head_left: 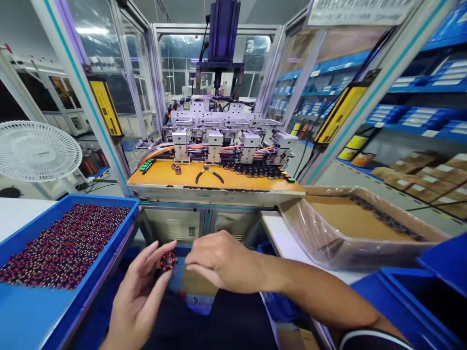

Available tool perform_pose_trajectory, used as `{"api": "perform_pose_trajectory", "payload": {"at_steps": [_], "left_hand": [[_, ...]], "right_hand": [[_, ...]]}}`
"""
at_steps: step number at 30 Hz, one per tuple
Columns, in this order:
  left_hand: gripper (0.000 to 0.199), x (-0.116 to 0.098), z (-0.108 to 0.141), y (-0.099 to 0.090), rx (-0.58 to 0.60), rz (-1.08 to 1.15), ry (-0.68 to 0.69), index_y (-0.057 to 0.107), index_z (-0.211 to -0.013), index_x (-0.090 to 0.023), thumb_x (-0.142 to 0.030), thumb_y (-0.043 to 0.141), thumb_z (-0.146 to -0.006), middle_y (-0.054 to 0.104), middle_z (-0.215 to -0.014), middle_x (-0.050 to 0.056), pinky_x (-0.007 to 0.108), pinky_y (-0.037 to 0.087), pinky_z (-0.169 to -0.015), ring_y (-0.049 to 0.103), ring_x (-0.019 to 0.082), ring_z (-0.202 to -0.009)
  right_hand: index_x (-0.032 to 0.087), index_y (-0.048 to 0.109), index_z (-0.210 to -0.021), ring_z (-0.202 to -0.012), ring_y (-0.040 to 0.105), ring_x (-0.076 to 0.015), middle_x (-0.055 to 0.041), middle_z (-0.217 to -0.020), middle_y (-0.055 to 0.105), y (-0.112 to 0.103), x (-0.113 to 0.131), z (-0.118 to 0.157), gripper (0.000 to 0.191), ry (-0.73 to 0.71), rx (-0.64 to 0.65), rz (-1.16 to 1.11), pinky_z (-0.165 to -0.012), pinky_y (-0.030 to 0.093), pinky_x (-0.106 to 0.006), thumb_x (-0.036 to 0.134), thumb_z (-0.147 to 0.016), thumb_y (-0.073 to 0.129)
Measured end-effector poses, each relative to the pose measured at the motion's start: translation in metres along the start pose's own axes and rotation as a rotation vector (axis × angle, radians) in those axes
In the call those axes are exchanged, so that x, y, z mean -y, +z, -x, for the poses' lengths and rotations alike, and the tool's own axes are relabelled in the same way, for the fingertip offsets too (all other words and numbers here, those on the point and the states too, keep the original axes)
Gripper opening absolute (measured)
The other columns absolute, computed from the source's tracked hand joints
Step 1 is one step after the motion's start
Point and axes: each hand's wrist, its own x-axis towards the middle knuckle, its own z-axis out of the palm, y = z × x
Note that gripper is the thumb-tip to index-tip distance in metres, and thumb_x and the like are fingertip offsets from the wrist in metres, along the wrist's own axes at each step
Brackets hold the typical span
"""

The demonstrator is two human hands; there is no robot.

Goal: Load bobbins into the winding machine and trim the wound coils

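Note:
My left hand (136, 296) pinches a small ring-shaped stator (168, 261), dark with red spots around its rim, between thumb and fingertips above my lap. Just right of it, my right hand (221, 260) is closed, fingers curled and thumb pressed against them, a short gap from the stator. Whatever it may hold is hidden behind the fingers. To the left, a blue tray (82, 287) bears a dense layer of small dark and red parts.
Ahead, a machine (222, 129) stands over an orange worktop (175, 182) with pliers (208, 173) and a row of dark round parts (255, 170). A plastic-lined box (328, 243) is at right, a blue bin (397, 287) beside it. A white fan (38, 150) stands left.

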Motion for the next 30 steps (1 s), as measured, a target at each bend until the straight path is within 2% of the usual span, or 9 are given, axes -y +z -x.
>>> {"api": "perform_pose_trajectory", "payload": {"at_steps": [5,9,12,15,19,21,25,27,30], "left_hand": [[0.053,0.002,0.014,-0.001,0.072,0.049,0.005,0.059,-0.128,-0.033,-0.019,0.076,-0.08,0.074,-0.112,0.002,0.021,0.059,-0.086,0.073,0.014,-0.101],[0.055,0.001,0.014,0.003,0.063,0.095,0.033,0.061,-0.125,-0.031,-0.015,0.079,-0.076,0.072,-0.098,-0.001,0.021,0.061,-0.08,0.073,0.013,-0.09],[0.054,-0.002,0.015,0.006,0.055,0.083,0.053,0.062,-0.124,-0.028,-0.015,0.079,-0.075,0.073,-0.097,0.001,0.022,0.062,-0.078,0.074,0.015,-0.089],[0.053,0.0,0.016,0.011,0.032,0.025,0.095,0.061,-0.124,-0.027,-0.014,0.078,-0.076,0.075,-0.101,0.003,0.025,0.063,-0.081,0.075,0.017,-0.092],[0.056,0.01,0.013,0.019,0.035,-0.006,0.152,0.06,-0.127,-0.028,-0.013,0.077,-0.076,0.077,-0.104,0.002,0.025,0.064,-0.082,0.075,0.017,-0.091],[0.057,0.017,0.007,0.023,0.055,-0.003,0.162,0.06,-0.127,-0.029,-0.012,0.078,-0.075,0.077,-0.103,0.001,0.025,0.064,-0.081,0.076,0.016,-0.09],[0.062,0.026,-0.008,0.026,0.072,-0.016,0.092,0.058,-0.128,-0.03,-0.011,0.08,-0.073,0.077,-0.098,0.0,0.022,0.064,-0.075,0.076,0.015,-0.084],[0.061,0.031,-0.015,0.027,0.079,-0.005,0.035,0.058,-0.127,-0.031,-0.013,0.08,-0.073,0.078,-0.097,0.0,0.023,0.065,-0.072,0.077,0.016,-0.083],[0.059,0.037,-0.017,0.028,0.116,0.003,0.022,0.058,-0.127,-0.031,-0.015,0.08,-0.075,0.079,-0.099,0.001,0.026,0.066,-0.073,0.077,0.018,-0.084]], "right_hand": [[0.014,0.071,-0.08,-0.061,0.058,-0.0105,-0.0021,-0.069,0.067,0.001,0.023,0.028,0.016,0.134,0.01,-0.347,-0.06,0.043,-0.019,0.009,-0.086,0.057],[0.013,0.07,-0.076,-0.051,0.05,-0.0076,0.0013,-0.058,0.058,0.005,0.044,0.047,0.014,0.244,-0.02,-0.593,-0.052,0.038,-0.017,0.014,-0.083,0.058],[0.014,0.07,-0.075,-0.05,0.051,-0.0072,0.0016,-0.057,0.057,0.009,0.049,0.059,0.015,0.288,0.019,-0.79,-0.051,0.04,-0.017,0.021,-0.085,0.062],[0.014,0.069,-0.079,-0.052,0.054,-0.0074,0.0016,-0.063,0.062,0.013,0.041,0.06,0.022,0.481,-0.019,-0.989,-0.054,0.042,-0.019,0.034,-0.076,0.079],[0.015,0.063,-0.082,-0.056,0.052,-0.0065,0.0036,-0.068,0.063,0.023,0.022,0.043,0.055,0.788,-0.252,-1.206,-0.057,0.041,-0.02,0.044,-0.048,0.095],[0.014,0.06,-0.075,-0.057,0.051,-0.0062,0.0041,-0.065,0.06,0.034,0.014,0.035,0.056,0.824,-0.312,-1.312,-0.058,0.04,-0.02,0.049,-0.047,0.094],[0.015,0.055,-0.07,-0.054,0.049,-0.0061,0.0046,-0.06,0.056,0.056,0.005,0.037,0.053,0.842,-0.429,-1.41,-0.055,0.038,-0.021,0.058,-0.063,0.085],[0.016,0.054,-0.071,-0.053,0.048,-0.0064,0.0048,-0.059,0.055,0.06,0.002,0.042,0.05,0.868,-0.437,-1.433,-0.054,0.037,-0.021,0.056,-0.067,0.084],[0.016,0.055,-0.076,-0.059,0.048,-0.0065,0.005,-0.066,0.055,0.055,-0.004,0.042,0.049,0.889,-0.439,-1.438,-0.059,0.038,-0.022,0.047,-0.061,0.089]]}}
